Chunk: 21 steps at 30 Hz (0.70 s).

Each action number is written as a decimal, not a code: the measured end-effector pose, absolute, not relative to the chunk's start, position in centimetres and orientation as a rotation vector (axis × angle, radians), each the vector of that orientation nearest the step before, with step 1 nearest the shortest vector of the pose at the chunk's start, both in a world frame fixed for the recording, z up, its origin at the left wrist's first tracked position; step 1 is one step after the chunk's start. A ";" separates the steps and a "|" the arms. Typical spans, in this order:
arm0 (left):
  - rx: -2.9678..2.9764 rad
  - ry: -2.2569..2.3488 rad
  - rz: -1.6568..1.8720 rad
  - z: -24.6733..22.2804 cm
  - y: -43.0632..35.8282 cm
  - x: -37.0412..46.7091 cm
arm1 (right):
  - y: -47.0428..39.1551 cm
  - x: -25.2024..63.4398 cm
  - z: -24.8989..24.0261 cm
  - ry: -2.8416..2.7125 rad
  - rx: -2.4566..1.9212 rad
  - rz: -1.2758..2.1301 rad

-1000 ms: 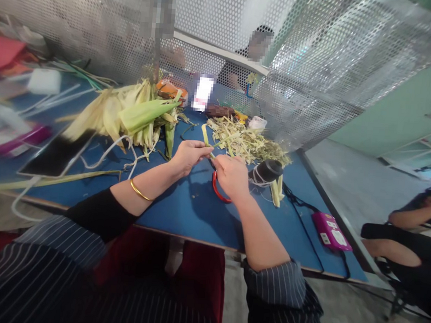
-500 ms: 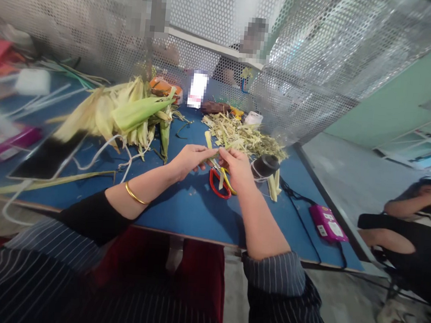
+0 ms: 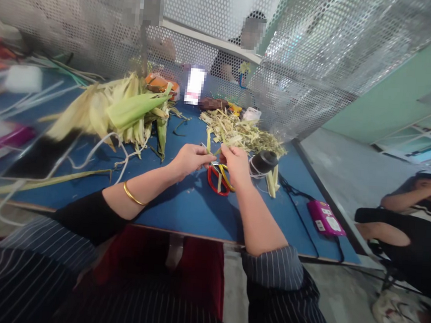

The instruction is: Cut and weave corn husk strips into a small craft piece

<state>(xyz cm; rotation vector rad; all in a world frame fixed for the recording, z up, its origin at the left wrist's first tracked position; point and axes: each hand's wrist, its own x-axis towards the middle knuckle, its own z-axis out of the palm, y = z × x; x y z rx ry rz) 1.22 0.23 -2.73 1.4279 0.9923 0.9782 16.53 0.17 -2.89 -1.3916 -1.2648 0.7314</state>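
My left hand [image 3: 190, 161] is closed in a pinch over the table. Beside it my right hand [image 3: 236, 165] pinches too, the fingertips a small gap apart. A thin, pale green corn husk strip [image 3: 208, 140] runs up from between the hands; its held ends are hidden by the fingers. Under the hands lies a pair of scissors [image 3: 217, 193] with one red and one yellow handle, its blades partly covered by my left fingers. A short husk piece shows across the handles. Right of my right hand is a black spool [image 3: 263, 162] wound with pale cord.
A heap of corn husks [image 3: 130, 110] lies left on the blue table [image 3: 181, 213], near a dark phone [image 3: 42, 155] and white cable. Shredded husk [image 3: 236, 131] is piled behind my hands. A purple pack [image 3: 325, 219] lies right. Another person [image 3: 401, 216] sits at the right.
The tips of my two hands have drawn slightly apart, with the husk strip still at the fingers. The whole view has shifted a little; the scissors stay beneath the hands.
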 end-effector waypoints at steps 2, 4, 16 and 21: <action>1.461 0.997 0.981 -2.9 0.4 1.1 | -0.4 17.2 -1.9 -1.373 -1.509 0.372; 1.518 0.994 0.974 -3.1 0.5 1.0 | -0.9 17.4 -1.0 -1.434 -1.504 0.015; 1.757 1.048 0.842 -2.6 -0.2 1.0 | -0.7 16.2 -2.3 -1.613 -1.305 0.543; 1.810 0.934 0.754 -2.3 0.0 0.8 | -0.8 15.8 -2.5 -1.545 -1.299 0.431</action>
